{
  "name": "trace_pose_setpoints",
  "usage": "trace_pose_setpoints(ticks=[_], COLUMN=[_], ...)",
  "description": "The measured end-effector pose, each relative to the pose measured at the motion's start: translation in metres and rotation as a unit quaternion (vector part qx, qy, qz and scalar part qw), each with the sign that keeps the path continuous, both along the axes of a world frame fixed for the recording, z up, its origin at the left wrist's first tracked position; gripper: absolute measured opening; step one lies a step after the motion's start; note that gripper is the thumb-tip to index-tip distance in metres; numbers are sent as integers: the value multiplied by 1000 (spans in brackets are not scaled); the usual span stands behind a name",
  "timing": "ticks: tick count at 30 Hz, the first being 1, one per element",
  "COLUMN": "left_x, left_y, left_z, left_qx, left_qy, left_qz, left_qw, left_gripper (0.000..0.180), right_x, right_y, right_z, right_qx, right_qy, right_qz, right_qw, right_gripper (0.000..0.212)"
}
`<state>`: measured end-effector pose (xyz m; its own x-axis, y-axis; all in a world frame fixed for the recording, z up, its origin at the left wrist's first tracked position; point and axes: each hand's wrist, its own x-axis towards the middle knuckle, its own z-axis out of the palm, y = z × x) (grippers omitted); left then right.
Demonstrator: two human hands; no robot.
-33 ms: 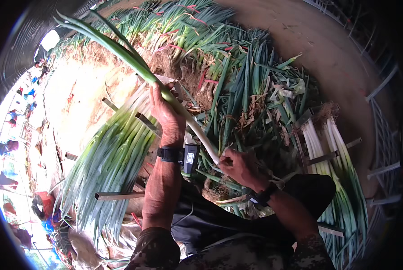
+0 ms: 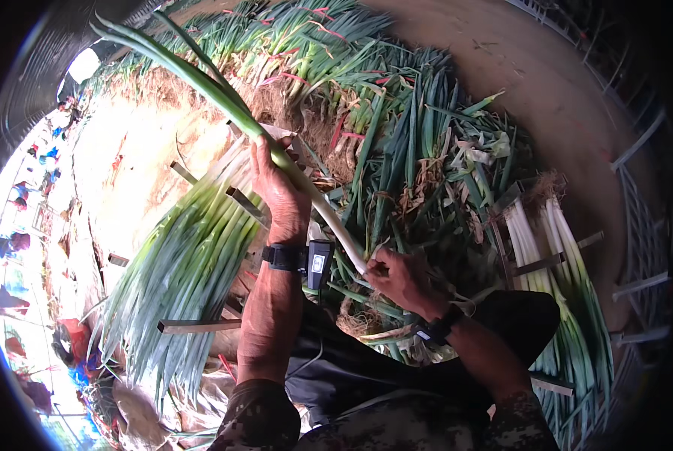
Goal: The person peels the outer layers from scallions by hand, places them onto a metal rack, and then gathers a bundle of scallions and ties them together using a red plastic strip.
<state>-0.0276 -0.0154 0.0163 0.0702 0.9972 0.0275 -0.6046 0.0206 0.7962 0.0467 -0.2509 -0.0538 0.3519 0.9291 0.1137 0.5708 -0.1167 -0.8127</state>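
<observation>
1. Fingers of the left hand (image 2: 280, 194) wrap around a long green onion (image 2: 329, 215) at mid-stalk, holding it slanted, leaves pointing up-left.
2. Right-hand (image 2: 407, 282) fingers bunch narrowly at its white base; whether they pinch it, I cannot tell.
3. Green onions lie bundled across metal bars (image 2: 201, 327) at left (image 2: 182, 259) and at right (image 2: 569, 301).
4. Beyond, an onion pile (image 2: 419, 128) with red ties covers the ground (image 2: 486, 68).

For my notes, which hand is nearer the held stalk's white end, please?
Right: the right hand is at the white end; the left hand grips the stalk farther up.
</observation>
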Motion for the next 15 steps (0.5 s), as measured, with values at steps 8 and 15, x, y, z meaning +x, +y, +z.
trace_pose_setpoints(ticks=[8,15], left_x=[-1,-2], left_y=[-6,-6], left_z=[8,5], left_qx=[-5,24], left_qy=[-30,-4], left_qz=[-11,31], left_qw=[999,999], left_gripper=[24,23], right_x=[2,1], right_y=[5,2], right_z=[-19,-11], right_qx=[0,49], right_qy=[83,42], right_qz=[-12,27], right_qw=[996,998], right_gripper=[19,18])
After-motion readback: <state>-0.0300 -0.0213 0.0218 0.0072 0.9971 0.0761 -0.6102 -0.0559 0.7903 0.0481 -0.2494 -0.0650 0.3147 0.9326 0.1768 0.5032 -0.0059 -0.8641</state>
